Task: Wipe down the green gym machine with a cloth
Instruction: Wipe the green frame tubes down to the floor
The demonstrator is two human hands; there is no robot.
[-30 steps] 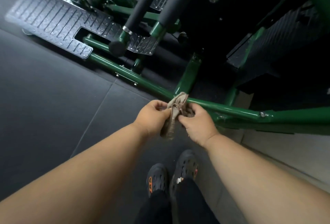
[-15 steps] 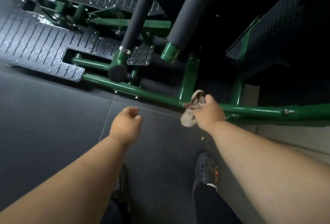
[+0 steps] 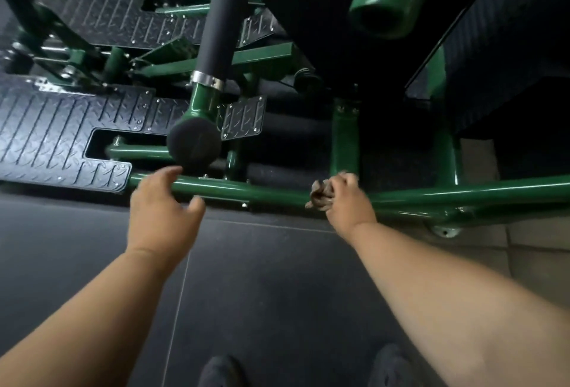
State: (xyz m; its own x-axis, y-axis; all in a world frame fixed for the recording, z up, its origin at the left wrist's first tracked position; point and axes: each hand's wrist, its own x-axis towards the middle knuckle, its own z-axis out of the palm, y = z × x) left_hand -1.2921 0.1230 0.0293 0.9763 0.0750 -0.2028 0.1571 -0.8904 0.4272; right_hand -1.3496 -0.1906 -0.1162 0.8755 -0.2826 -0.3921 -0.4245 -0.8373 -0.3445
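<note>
The green gym machine (image 3: 271,194) fills the upper part of the head view, with its low horizontal base tube running left to right just ahead of my hands. My right hand (image 3: 348,201) grips a crumpled grey-brown cloth (image 3: 320,195) and holds it against that tube near an upright post. My left hand (image 3: 160,207) hovers with loosely spread fingers over the tube further left, below a black foam roller end (image 3: 194,144). It holds nothing.
Black diamond-plate footplates (image 3: 55,137) lie at left and upper left. A padded black arm (image 3: 222,16) slants down from above. A dark seat or weight housing (image 3: 509,47) stands at right. Dark rubber floor (image 3: 262,278) spreads beneath me; my shoes (image 3: 222,371) show at the bottom edge.
My left hand has let go of the cloth and moved forward to the left. My right hand carried the cloth onto the base tube. The view has closed in on the machine.
</note>
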